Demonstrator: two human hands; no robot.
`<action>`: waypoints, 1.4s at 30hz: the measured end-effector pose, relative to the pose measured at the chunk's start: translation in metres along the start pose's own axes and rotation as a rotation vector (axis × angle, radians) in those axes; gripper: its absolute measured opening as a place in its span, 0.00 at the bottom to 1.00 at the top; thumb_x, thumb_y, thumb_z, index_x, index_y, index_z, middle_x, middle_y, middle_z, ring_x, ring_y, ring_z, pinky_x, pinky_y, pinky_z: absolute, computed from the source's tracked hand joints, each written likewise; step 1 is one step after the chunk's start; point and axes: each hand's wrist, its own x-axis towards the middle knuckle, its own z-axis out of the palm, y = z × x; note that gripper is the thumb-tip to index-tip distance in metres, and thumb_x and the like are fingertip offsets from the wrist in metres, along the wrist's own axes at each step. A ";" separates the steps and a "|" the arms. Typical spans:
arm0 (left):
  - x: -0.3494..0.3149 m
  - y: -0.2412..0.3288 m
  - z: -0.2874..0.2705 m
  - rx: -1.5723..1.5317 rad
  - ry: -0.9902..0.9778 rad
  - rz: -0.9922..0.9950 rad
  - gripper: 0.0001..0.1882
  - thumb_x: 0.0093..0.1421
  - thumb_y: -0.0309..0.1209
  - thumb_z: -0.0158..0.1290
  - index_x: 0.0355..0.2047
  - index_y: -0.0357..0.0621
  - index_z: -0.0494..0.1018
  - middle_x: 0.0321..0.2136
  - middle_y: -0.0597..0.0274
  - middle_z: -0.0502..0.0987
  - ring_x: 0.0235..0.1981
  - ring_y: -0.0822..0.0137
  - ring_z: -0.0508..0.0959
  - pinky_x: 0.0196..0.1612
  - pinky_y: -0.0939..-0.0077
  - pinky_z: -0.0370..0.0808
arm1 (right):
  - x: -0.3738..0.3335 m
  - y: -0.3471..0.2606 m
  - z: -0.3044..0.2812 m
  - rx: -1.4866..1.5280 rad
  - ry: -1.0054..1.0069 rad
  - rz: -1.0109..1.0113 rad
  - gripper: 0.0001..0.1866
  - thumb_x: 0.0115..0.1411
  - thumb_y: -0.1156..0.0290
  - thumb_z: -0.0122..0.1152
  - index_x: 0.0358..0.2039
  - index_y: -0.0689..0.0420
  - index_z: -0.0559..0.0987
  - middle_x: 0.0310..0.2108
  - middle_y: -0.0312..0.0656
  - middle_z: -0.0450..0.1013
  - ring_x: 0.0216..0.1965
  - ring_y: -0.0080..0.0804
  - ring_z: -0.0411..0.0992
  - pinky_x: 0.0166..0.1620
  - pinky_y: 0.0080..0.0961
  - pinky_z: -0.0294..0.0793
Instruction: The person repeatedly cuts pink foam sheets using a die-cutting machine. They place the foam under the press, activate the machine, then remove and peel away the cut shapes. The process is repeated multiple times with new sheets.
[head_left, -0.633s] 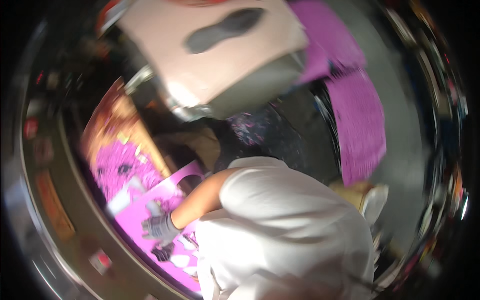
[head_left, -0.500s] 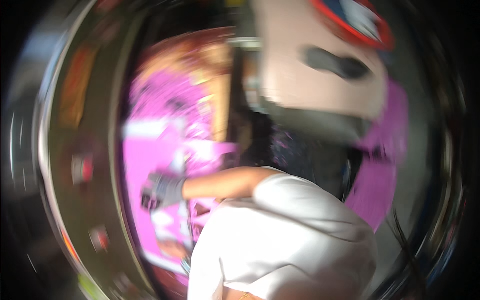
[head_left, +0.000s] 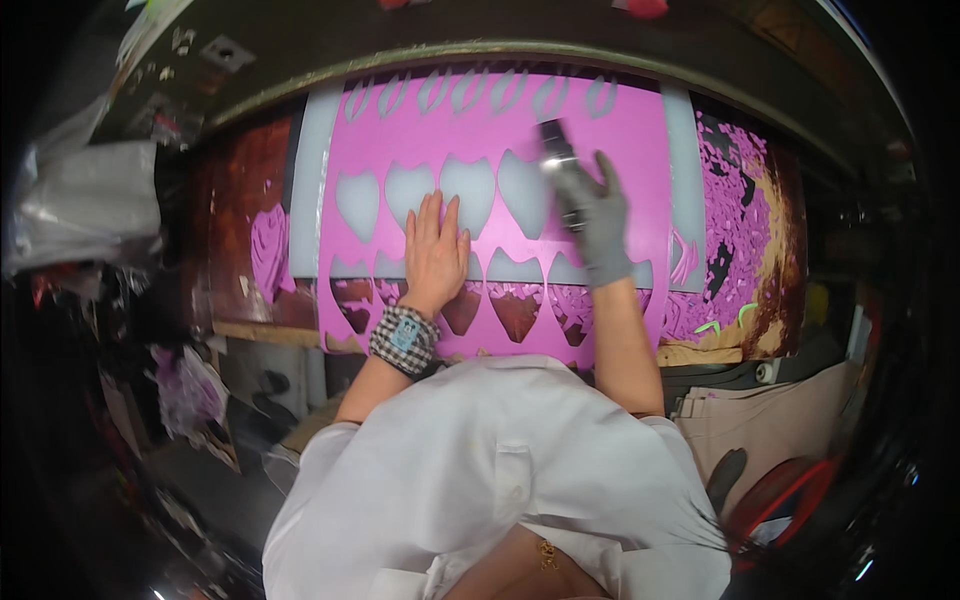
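A pink sheet (head_left: 630, 140) with rows of shield-shaped and narrow leaf-shaped cutouts lies in front of me. Its near edge overhangs the pale blue board (head_left: 684, 190) underneath. Bare and flat, my left hand (head_left: 436, 255) rests on the sheet with fingers spread, between cutouts in the middle row. My right hand (head_left: 603, 225), in a grey glove, grips a dark metal piece that looks like a cutting die (head_left: 560, 165), held tilted at the rightmost shield-shaped cutout. Motion blur on the die hides its exact outline and whether it touches the sheet.
A green machine beam (head_left: 400, 75) spans the far side. Pink scraps (head_left: 735, 220) litter the right end of the worn brown table (head_left: 235, 220), and a crumpled pink piece (head_left: 268, 250) lies at left. Beige sheets (head_left: 770, 420) and a red-rimmed container (head_left: 785, 505) stand at lower right.
My view has swung round from a blurred sideways angle to face the pink sheet squarely. Both hands now show over the sheet, the gloved one with the cutting die.
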 end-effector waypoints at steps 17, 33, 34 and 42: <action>-0.007 0.233 0.004 -0.871 -0.205 0.602 0.17 0.58 0.44 0.54 0.28 0.41 0.70 0.22 0.54 0.75 0.26 0.48 0.77 0.30 0.56 0.73 | -0.175 -0.062 -0.112 0.592 0.595 0.057 0.24 0.64 0.72 0.55 0.60 0.63 0.65 0.55 0.44 0.68 0.53 0.32 0.68 0.56 0.28 0.68; 0.037 0.072 -0.005 -0.929 -0.369 -0.303 0.14 0.69 0.35 0.44 0.45 0.35 0.69 0.24 0.61 0.75 0.18 0.73 0.77 0.21 0.81 0.74 | -0.200 -0.038 -0.205 1.333 0.390 -0.233 0.38 0.57 0.63 0.61 0.62 0.70 0.58 0.62 0.58 0.56 0.64 0.52 0.53 0.68 0.45 0.50; 0.038 0.071 -0.007 -0.994 -0.370 -0.297 0.14 0.69 0.35 0.44 0.46 0.36 0.68 0.24 0.62 0.75 0.18 0.73 0.76 0.21 0.81 0.73 | -0.198 -0.044 -0.196 1.241 0.438 -0.272 0.38 0.57 0.63 0.61 0.62 0.70 0.57 0.62 0.58 0.55 0.65 0.53 0.52 0.69 0.45 0.49; 0.023 0.031 -0.028 -1.039 -0.183 -0.335 0.12 0.69 0.33 0.43 0.47 0.38 0.68 0.23 0.64 0.74 0.19 0.78 0.74 0.22 0.80 0.74 | -0.109 -0.062 -0.085 -0.110 0.253 -0.165 0.42 0.54 0.77 0.63 0.66 0.65 0.53 0.52 0.46 0.70 0.48 0.29 0.68 0.46 0.25 0.72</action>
